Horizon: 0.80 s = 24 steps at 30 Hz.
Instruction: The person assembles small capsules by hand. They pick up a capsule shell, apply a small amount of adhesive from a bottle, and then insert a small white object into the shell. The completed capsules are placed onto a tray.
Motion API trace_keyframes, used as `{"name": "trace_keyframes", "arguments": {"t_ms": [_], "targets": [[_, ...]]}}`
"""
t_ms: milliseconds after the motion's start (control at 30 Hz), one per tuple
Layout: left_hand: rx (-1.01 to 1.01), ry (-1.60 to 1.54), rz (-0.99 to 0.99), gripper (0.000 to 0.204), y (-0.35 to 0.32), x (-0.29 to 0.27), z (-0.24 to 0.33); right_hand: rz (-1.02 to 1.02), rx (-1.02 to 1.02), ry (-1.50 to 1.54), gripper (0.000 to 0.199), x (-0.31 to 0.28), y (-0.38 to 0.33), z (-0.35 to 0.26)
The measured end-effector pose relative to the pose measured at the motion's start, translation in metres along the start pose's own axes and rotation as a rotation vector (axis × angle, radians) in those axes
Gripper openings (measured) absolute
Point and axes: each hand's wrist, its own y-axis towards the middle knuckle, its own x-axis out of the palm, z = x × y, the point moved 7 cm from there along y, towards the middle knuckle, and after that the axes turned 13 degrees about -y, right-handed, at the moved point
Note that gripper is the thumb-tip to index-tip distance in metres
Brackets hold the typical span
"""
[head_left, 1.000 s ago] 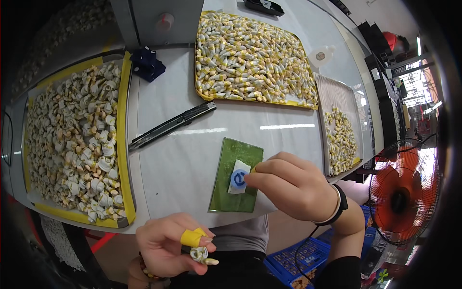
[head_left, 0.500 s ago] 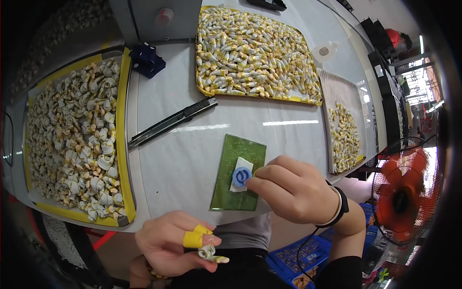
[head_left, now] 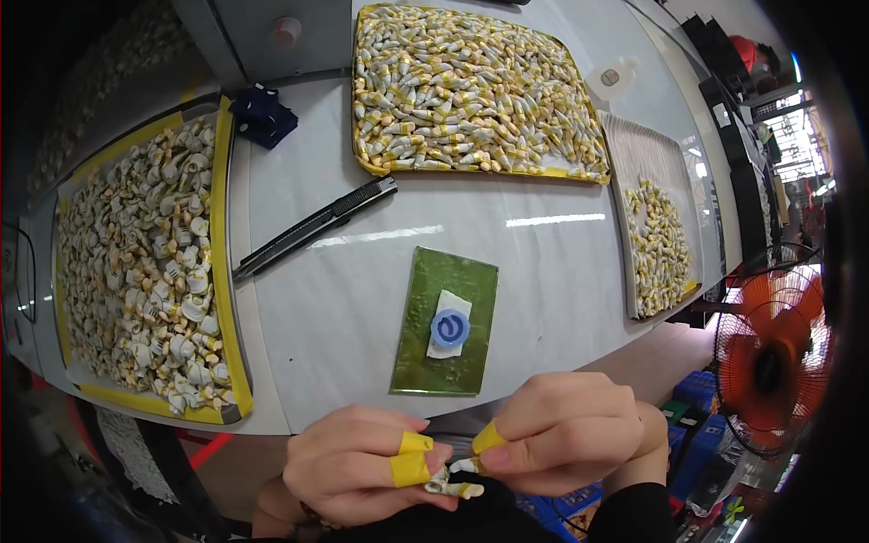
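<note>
Near the table's front edge, my left hand pinches a small white curled wrapper piece with a pale tip between thumb and fingers. Beside it, my right hand has thumb and forefinger closed on a small grey-white end; whether it joins the piece in the left hand is unclear. Yellow tape bands wrap fingers on both hands. Just beyond them lies a green glass plate. On it, a round blue cap-like piece with a curved dark mark rests on a white pad.
At left, a yellow-edged tray holds loosely curled pieces. Another tray, full of tight yellow-banded cones, stands at the back. A smaller tray sits at right. A black utility knife lies across the table; an orange fan stands right.
My right hand has left the blue piece and come down to my left hand, closing on a small white end there. My left hand has shifted slightly right. The view has moved a little.
</note>
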Motion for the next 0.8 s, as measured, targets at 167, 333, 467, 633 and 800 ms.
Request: {"name": "trace_keyframes", "arguments": {"t_ms": [167,333,467,633,800], "targets": [[0.036,0.099,-0.043,0.034,0.004,0.007,0.004,-0.020,-0.068,0.062,0.015,0.004,-0.002,0.000],[0.056,0.114,-0.095,0.031,0.013,0.011,0.012,-0.030,-0.104,0.080,0.012,0.003,0.001,-0.001],[0.080,0.116,-0.084,0.029,0.013,0.013,0.013,-0.005,-0.113,0.092,0.014,0.003,-0.001,0.000],[0.053,0.130,-0.111,0.031,0.014,0.016,0.009,-0.018,-0.112,0.058,0.014,0.000,-0.005,0.000],[0.014,0.260,-0.006,0.036,0.016,0.021,0.005,0.069,0.007,-0.122,0.021,-0.007,-0.014,-0.005]]}}
